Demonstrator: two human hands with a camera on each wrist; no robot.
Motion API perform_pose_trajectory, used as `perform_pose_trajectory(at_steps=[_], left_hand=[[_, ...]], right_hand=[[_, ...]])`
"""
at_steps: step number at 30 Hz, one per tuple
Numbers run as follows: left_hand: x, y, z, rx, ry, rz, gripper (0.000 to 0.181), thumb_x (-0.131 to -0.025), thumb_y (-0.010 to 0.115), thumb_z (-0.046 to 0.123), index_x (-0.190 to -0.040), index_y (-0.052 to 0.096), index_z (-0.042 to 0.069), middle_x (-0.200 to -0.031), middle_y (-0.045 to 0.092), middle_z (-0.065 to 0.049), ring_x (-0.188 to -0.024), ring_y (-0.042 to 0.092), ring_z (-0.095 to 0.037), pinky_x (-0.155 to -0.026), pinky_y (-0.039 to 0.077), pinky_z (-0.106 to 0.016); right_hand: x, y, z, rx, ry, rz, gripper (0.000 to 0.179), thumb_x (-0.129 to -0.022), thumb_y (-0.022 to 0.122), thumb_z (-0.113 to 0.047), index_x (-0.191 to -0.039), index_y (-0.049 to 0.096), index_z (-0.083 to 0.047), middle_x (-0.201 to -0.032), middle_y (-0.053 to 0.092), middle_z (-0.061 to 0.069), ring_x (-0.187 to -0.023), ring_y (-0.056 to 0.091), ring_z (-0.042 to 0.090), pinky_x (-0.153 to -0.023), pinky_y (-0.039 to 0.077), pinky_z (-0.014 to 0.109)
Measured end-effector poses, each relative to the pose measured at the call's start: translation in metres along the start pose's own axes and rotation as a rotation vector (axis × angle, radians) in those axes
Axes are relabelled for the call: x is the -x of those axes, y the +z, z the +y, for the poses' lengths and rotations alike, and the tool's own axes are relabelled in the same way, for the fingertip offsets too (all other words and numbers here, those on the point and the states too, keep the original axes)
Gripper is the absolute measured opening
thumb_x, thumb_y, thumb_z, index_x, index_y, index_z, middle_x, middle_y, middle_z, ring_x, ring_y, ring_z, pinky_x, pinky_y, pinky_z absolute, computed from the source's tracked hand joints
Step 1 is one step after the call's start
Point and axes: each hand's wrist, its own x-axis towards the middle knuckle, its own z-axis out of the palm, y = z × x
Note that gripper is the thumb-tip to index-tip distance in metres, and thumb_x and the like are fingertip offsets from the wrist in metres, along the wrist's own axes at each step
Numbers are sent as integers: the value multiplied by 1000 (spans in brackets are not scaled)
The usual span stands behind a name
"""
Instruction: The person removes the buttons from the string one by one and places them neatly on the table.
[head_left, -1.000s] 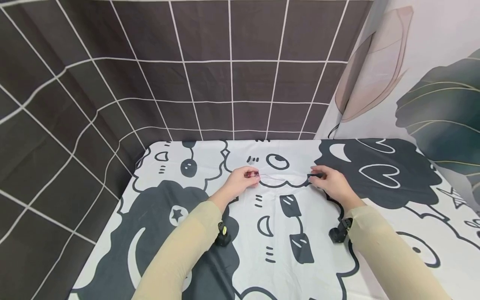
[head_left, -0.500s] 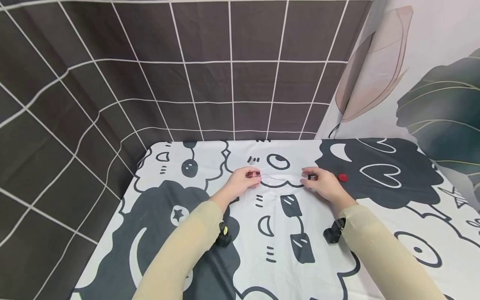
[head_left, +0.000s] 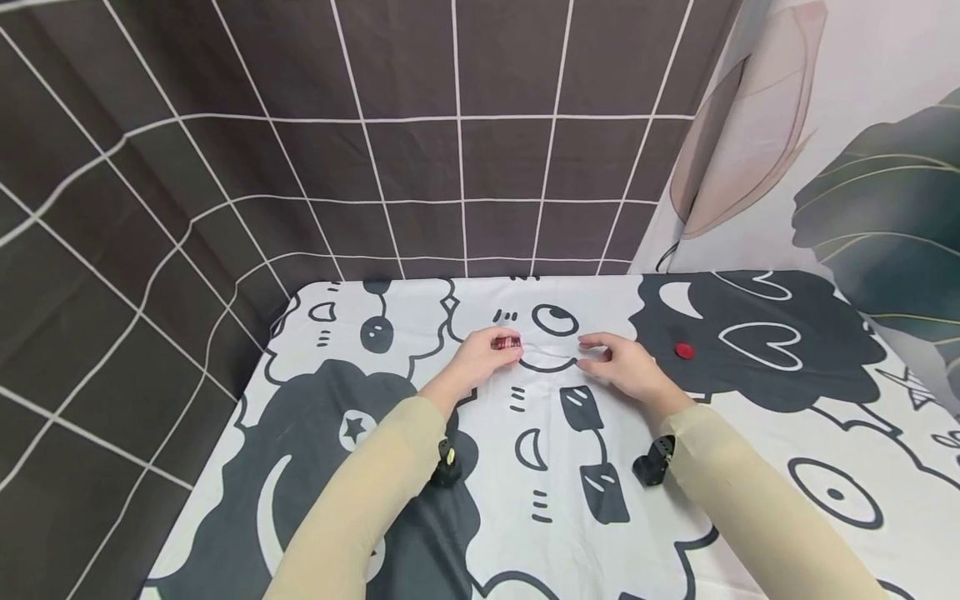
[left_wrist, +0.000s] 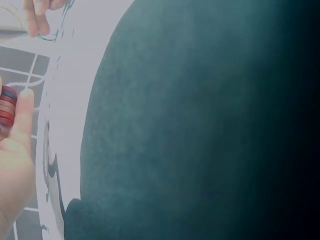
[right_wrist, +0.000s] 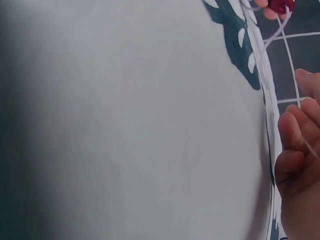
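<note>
In the head view my left hand pinches a short stack of red and dark buttons between thumb and fingers. The left wrist view shows the button edges side by side. A thin white cord comes out of the stack's end and loops down in the right wrist view. My right hand is near the cord's far side, thumb and index finger apart, with nothing visible gripped between them. Loosely bent fingers show in the right wrist view. A single red button lies on the cloth, right of this hand.
A white cloth with dark cartoon print covers the table. Behind and to the left hangs a dark curtain with white grid lines. A pale leaf-patterned curtain hangs at the right. Black cameras sit at both wrists.
My right hand has moved left toward the left hand, uncovering the red button on the cloth. The left hand stays put with its stack of buttons.
</note>
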Motion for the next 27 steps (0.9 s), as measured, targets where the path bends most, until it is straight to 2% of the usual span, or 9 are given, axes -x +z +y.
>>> perform_pose_trajectory(at_steps=[16, 23, 27], left_hand=[[0, -1, 3, 14, 22, -3, 35, -87, 69, 19, -118, 62, 5, -102, 64, -5, -91, 61, -14, -78, 50, -22], [1, -1, 0, 5, 21, -11, 35, -86, 70, 20, -117, 63, 7, -102, 65, -4, -90, 61, -13, -76, 50, -21], [0, -1, -1, -6, 17, -8, 34, -86, 70, 20, -117, 64, 8, -104, 65, -4, -93, 61, -13, -78, 50, -22]], right_hand=[[-6, 6, -4, -19, -22, -17, 42, -83, 69, -27, -119, 62, -7, -82, 62, 4, -70, 50, 17, -63, 41, 30], [-7, 11, -9, -30, -51, -26, 40, -83, 70, -24, -118, 62, -6, -102, 68, 5, -71, 51, 15, -64, 41, 31], [-9, 14, -13, -38, -57, -43, 40, -83, 70, -22, -119, 62, -6, -105, 67, 6, -73, 52, 15, -66, 42, 31]])
